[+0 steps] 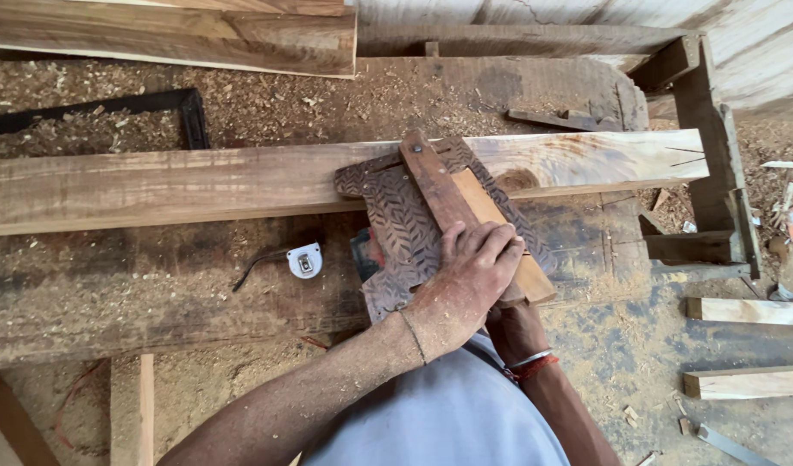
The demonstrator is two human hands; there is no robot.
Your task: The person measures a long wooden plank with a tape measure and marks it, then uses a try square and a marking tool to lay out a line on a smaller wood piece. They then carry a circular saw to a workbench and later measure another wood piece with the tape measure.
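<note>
- Wooden, leaf-carved flat tool [396, 220] at frame centre, lying partly on a long plank [198, 181] and partly on the sawdust-covered workbench [155, 293].
- A reddish wooden bar [440, 194] fixed on top of the tool, with a paler strip along its right side; long axis slanting from upper left, at the plank's far edge, down to lower right.
- Plank stretched left to right across the frame, left end cut off by the frame edge.
- Left hand [474, 267] laid over the bar's lower end, fingers curled down onto it, pressing rather than fully wrapped.
- Right hand [510, 315] almost entirely hidden beneath the left; only the wrist with bangle and red thread visible, grip impossible to make out.
- Lower part of the tool covered by the left forearm.
- Small white tape measure [305, 260] left of the tool, black square [155, 108] at upper left.
</note>
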